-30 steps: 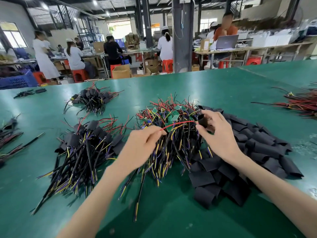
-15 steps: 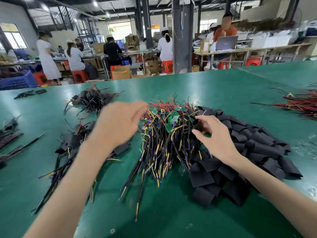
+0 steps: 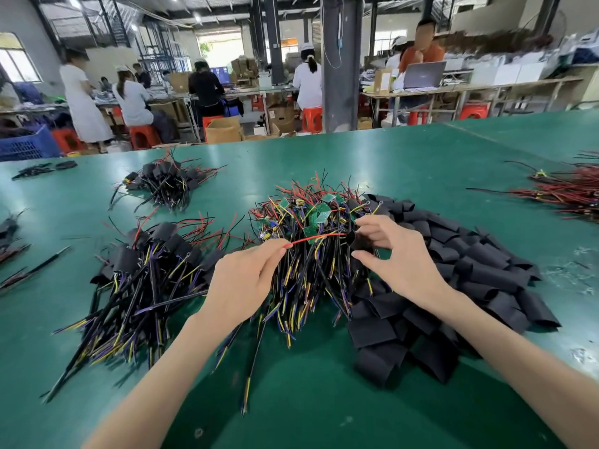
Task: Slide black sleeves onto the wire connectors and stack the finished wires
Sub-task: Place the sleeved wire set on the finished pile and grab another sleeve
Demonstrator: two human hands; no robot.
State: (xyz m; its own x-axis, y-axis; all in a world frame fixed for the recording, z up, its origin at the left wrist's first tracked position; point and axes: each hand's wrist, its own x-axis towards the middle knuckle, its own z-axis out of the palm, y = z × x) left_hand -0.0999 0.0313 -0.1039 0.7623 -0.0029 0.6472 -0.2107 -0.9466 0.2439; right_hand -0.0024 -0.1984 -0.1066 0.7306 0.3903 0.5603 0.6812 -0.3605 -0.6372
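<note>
The left hand (image 3: 243, 280) pinches one end of a red wire (image 3: 319, 237) between thumb and forefinger. The wire runs level to the right hand (image 3: 398, 257), whose curled thumb and forefinger hold a black sleeve (image 3: 351, 237) at the wire's other end. Both hands are above the pile of bare wires (image 3: 304, 273) at the centre of the green table (image 3: 324, 409). Loose sleeves (image 3: 470, 270) lie heaped just right of that pile. Sleeved wires (image 3: 146, 277) lie stacked to its left.
</note>
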